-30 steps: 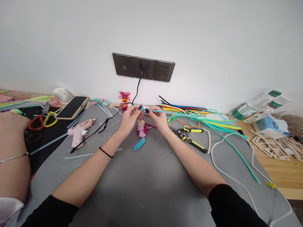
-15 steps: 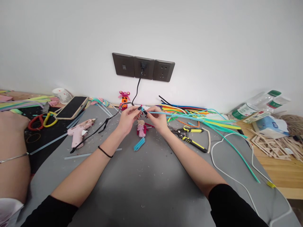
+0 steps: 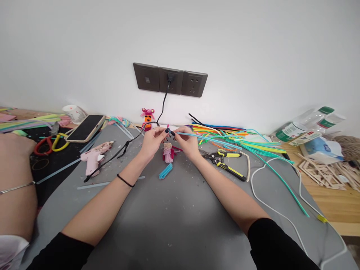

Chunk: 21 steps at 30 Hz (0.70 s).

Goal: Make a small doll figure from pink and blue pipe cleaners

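My left hand (image 3: 152, 142) and my right hand (image 3: 188, 142) meet above the grey mat (image 3: 174, 221), fingertips pinched together on the near end of a light blue pipe cleaner (image 3: 208, 138). The pipe cleaner runs from my fingers to the right over a heap of coloured pipe cleaners (image 3: 239, 140). Just below my hands a small pink and beige pipe-cleaner figure (image 3: 168, 153) lies on the mat, with a folded blue piece (image 3: 165, 171) nearer to me.
Yellow-black pliers (image 3: 226, 165) lie right of my right hand. A pink glue gun (image 3: 94, 157) with a black cord, a phone (image 3: 86, 127) and scissors (image 3: 50, 144) sit left. Another person's arm (image 3: 15, 180) rests at the far left. Wooden sticks (image 3: 323, 172) and bottles (image 3: 306, 125) lie at right.
The blue pipe cleaner's far end has swung slightly toward me and lower on the right. My hands stay together at the same spot.
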Each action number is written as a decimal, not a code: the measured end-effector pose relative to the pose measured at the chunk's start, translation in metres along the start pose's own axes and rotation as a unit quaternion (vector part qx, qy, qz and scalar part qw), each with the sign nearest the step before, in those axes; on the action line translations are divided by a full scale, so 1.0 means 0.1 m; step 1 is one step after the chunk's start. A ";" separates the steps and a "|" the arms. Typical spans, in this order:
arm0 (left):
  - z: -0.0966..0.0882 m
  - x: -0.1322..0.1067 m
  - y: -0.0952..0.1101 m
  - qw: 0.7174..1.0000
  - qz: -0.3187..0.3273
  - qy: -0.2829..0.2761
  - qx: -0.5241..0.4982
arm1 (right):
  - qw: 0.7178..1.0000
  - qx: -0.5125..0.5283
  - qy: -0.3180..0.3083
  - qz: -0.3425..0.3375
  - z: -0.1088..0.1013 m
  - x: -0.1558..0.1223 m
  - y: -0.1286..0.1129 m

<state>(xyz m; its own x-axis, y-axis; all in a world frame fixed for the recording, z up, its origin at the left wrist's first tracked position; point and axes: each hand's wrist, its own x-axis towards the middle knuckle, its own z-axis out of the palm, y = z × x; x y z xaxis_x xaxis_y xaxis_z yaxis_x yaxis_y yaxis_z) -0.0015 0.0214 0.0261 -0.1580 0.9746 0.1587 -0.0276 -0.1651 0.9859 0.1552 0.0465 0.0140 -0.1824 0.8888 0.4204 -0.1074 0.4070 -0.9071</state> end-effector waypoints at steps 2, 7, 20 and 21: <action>-0.02 0.01 -0.02 0.999 0.015 -0.007 0.034 | 1.000 0.005 0.001 0.009 0.00 0.00 -0.01; -0.08 0.02 0.00 0.990 0.063 -0.046 0.119 | 0.999 0.037 0.010 0.032 0.01 0.02 0.02; -0.11 0.02 0.06 0.967 0.101 -0.099 0.210 | 0.990 0.098 -0.010 0.099 -0.04 0.06 0.07; -0.11 0.02 0.06 0.965 0.105 -0.099 0.217 | 0.990 0.096 -0.014 0.104 -0.04 0.07 0.07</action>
<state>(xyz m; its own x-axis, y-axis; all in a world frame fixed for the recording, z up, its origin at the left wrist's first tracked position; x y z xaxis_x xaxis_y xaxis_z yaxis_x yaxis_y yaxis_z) -0.0132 0.0208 0.0320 0.0778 0.9437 0.3215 0.4082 -0.3244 0.8533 0.1569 0.0560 0.0104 -0.2464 0.9420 0.2279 -0.2479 0.1661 -0.9545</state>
